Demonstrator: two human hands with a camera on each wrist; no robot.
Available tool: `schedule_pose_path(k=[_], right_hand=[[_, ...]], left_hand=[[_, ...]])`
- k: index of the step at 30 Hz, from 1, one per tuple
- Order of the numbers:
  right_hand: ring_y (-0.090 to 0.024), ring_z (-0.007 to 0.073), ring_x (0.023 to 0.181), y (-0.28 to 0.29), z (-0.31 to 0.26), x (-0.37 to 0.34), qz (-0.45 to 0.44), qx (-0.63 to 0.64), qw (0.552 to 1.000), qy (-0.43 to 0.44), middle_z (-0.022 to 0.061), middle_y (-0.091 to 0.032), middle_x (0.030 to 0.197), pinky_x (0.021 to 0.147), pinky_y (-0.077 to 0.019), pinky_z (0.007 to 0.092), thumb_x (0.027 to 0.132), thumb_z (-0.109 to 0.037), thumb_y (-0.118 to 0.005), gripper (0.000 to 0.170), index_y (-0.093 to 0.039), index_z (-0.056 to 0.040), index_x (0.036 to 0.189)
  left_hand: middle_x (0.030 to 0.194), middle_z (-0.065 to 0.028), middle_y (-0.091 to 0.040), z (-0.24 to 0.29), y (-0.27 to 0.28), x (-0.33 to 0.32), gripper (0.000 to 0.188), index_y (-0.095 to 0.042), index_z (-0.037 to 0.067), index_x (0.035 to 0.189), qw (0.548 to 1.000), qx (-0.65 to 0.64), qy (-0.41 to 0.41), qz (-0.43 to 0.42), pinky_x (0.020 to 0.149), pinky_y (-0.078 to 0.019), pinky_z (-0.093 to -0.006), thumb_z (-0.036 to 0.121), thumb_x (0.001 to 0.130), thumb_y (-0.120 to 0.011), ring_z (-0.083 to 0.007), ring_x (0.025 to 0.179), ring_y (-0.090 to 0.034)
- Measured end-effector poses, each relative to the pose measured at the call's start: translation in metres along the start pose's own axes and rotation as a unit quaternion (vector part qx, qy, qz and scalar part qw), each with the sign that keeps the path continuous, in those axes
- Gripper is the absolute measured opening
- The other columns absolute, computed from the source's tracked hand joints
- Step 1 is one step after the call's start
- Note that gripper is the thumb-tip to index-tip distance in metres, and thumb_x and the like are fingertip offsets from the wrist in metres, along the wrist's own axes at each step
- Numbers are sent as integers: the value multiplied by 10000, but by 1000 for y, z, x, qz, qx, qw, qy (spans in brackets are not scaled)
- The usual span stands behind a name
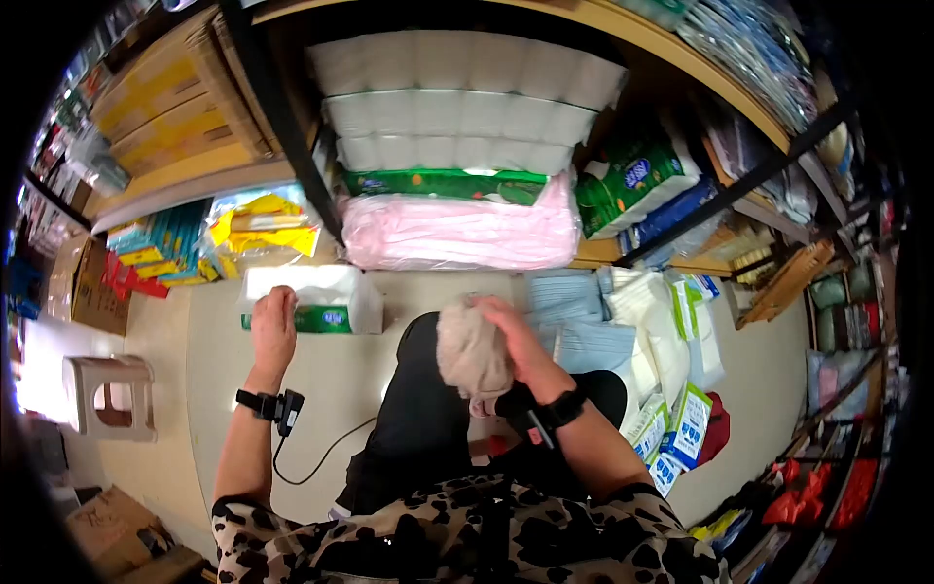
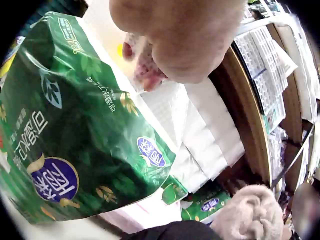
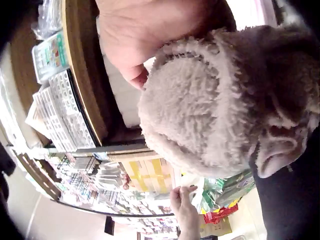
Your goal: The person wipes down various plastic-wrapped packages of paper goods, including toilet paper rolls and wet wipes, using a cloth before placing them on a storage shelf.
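A fluffy beige cloth bundle (image 1: 474, 346) sits above the lap, with folds gathered at its lower end. My right hand (image 1: 518, 341) grips its upper right side; in the right wrist view the fingers of that hand (image 3: 155, 35) lie round the edge of the bundle (image 3: 195, 110). On the left, my left hand (image 1: 275, 336) is bent over the front of a green and white tissue pack (image 1: 360, 300) on the floor. The left wrist view has the fingers bunched beside the pack (image 2: 90, 125); whether they pinch its wrapping cannot be told.
Ahead, a shelf holds white tissue rolls (image 1: 467, 112) and a pink pack (image 1: 457, 231). Blue folded cloths (image 1: 566, 302), white cloths (image 1: 647, 321) and green-labelled packets (image 1: 689, 423) lie on the floor to the right. A stool (image 1: 112, 394) stands at the left; a black cable (image 1: 331, 453) crosses the floor.
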State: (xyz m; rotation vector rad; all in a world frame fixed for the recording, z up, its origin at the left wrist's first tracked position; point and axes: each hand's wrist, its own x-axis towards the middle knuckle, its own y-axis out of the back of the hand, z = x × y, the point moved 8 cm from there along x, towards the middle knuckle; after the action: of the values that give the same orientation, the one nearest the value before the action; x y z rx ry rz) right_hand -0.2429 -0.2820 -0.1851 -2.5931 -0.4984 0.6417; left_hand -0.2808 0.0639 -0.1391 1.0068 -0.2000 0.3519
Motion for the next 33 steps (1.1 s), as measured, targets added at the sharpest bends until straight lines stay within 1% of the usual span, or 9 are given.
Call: schedule_pose_path(k=[4, 6, 11, 17, 21, 25, 27, 29, 33], right_hand=[[-578, 220, 1004, -54, -7, 17, -68, -373, 917, -121, 69, -612, 1040, 845, -464, 339, 832, -271, -666, 379, -548, -64, 1127], [-583, 285, 998, -85, -3, 36, -75, -480, 866, 118, 156, -590, 1083, 826, -477, 378, 796, -270, -708, 444, -533, -70, 1151], [-565, 380, 989, -150, 21, 42, -101, -651, 715, 234, 223, -528, 1046, 827, -493, 446, 755, -276, -723, 464, -535, -73, 1127], [-570, 375, 986, -161, 36, 77, -135, -671, 706, 184, 187, -509, 1070, 794, -492, 465, 805, -237, -642, 270, -569, -63, 998], [-586, 376, 892, -163, 38, 77, -115, -645, 676, 338, 185, -529, 1084, 773, -493, 459, 848, -212, -575, 184, -589, -56, 943], [-598, 391, 872, -141, 25, 91, -84, -664, 700, 249, 207, -550, 1096, 744, -491, 463, 856, -207, -568, 171, -569, -39, 888], [-606, 391, 858, -132, 26, 97, -97, -628, 728, 256, 219, -558, 1069, 734, -485, 478, 874, -220, -542, 191, -541, -29, 886], [-609, 385, 842, -131, 20, 93, -97, -606, 733, 293, 213, -580, 1012, 724, -479, 483, 876, -218, -535, 193, -533, -25, 893], [-603, 385, 809, -127, -4, 85, -48, -540, 774, 327, 186, -600, 879, 703, -466, 485, 870, -198, -527, 178, -517, -22, 889]], left_hand=[[796, -125, -576, 23, -17, -18, 58, -534, 33, 931, 998, -35, -44, 2, 732, -411, -416, 50, 906, -485, -327, 788, -521], [825, -136, -575, 37, -24, -26, 63, -533, 23, 941, 997, -61, -51, -19, 737, -412, -417, 41, 899, -490, -332, 793, -519], [864, -153, -593, 59, -38, -34, 79, -553, 11, 948, 995, -77, -60, -35, 759, -425, -425, 50, 897, -506, -348, 830, -530], [867, -152, -608, 53, -28, -33, 70, -572, 14, 925, 997, -50, -44, -40, 762, -438, -429, 68, 891, -541, -349, 847, -554], [1156, -179, -553, 49, 15, -43, 258, -544, 26, 1109, 995, 54, -71, 40, 967, -386, -425, 118, 873, -593, -361, 1115, -495], [1432, -150, -353, -52, 20, -90, 548, -351, 107, 1391, 965, -123, 211, 93, 1046, -298, -488, 336, 929, -537, -331, 1315, -343], [1494, -128, -281, -77, -9, -111, 682, -233, 136, 1473, 874, -315, 369, 27, 1041, -303, -508, 493, 943, -472, -316, 1349, -304], [1510, -98, -254, -86, -48, -113, 803, -188, 163, 1490, 803, -452, 387, -27, 1053, -283, -528, 663, 898, -398, -293, 1363, -281], [1471, -78, -313, -70, -57, -81, 760, -220, 140, 1481, 792, -507, 338, -30, 1030, -343, -436, 614, 919, -413, -255, 1325, -330]])
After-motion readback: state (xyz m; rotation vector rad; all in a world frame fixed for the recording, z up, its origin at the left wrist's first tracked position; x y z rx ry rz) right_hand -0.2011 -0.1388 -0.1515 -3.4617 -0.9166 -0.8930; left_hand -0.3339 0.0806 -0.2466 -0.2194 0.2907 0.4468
